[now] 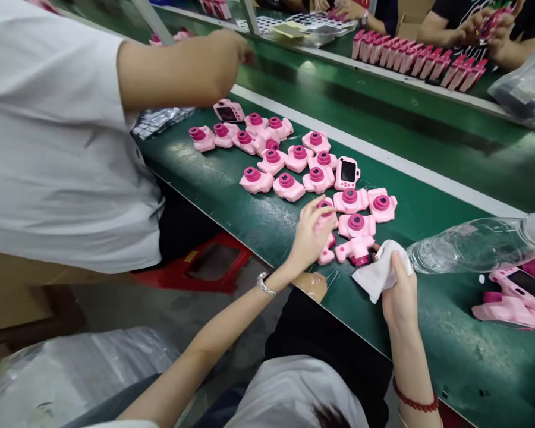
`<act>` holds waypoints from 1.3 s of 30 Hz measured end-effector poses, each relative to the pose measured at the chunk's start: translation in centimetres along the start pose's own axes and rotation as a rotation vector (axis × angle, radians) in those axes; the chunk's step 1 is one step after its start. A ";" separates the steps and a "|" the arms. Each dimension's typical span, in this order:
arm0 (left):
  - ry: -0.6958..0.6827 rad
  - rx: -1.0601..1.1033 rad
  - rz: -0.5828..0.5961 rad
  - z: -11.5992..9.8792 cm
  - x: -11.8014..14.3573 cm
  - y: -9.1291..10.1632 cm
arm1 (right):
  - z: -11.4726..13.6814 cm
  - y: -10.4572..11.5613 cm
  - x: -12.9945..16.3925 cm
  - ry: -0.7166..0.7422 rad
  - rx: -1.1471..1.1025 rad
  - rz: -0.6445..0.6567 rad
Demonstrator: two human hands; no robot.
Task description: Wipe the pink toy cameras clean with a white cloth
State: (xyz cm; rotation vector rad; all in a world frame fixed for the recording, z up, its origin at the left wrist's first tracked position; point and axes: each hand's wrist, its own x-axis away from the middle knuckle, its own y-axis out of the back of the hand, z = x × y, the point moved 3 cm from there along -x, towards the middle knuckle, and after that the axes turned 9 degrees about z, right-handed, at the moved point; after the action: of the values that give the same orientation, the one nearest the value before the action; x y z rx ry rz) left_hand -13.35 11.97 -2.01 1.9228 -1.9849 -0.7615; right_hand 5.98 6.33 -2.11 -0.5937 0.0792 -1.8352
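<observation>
My left hand (310,235), with a silver bracelet at the wrist, has its fingers curled over a pink toy camera (326,209) at the near side of a group. That camera is partly hidden by the fingers. A white cloth (378,273) is pinched in my right hand (400,288), just above the green table (365,321). Close to the cloth lies another pink camera (355,249), its dark pink lens turned towards me. Several more pink cameras (286,185) spread away to the left, mostly lens up. One camera (348,172) shows its black screen.
A clear plastic bottle (468,242) lies right of the cloth, near more pink cameras (508,309). At left, a person in a white shirt (62,137) reaches across the table. Beyond the green belt (383,113), co-workers sit behind a row of pink items (414,56).
</observation>
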 end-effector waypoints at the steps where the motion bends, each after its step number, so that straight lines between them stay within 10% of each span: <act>1: 0.008 0.007 -0.019 -0.6 0.5 -0.6 | 0.0 -0.1 0.3 -0.011 -0.005 -0.006; 6: -0.107 -0.162 -0.012 -3.5 -4.1 0.0 | 0.0 2.5 3.1 -0.041 -0.071 -0.187; 12: -0.123 -0.637 0.688 -3.9 -15.7 1.0 | -1.3 4.1 7.5 0.351 0.207 -0.364; 16: -0.178 -0.694 0.846 -3.6 -16.8 0.7 | -3.2 1.6 10.0 0.657 0.497 -0.242; 23: -0.245 -0.470 0.769 -2.4 -13.3 2.0 | -1.9 -1.8 7.3 0.691 0.648 0.200; 30: 0.042 0.529 0.114 -6.6 -2.7 4.1 | 0.5 2.8 6.3 0.333 0.365 0.035; 35: 0.619 1.592 0.698 -8.1 6.2 -1.9 | 0.6 4.5 7.4 0.046 0.063 -0.085; 39: 0.678 1.842 0.733 -7.4 8.7 -4.8 | 0.9 5.4 8.5 -0.029 0.213 -0.364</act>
State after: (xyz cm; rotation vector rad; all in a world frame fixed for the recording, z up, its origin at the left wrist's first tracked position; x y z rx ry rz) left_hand -6.05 2.16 0.06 1.0643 -2.4871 2.1795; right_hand 9.19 -3.03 -0.19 -0.5070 -0.2566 -2.1513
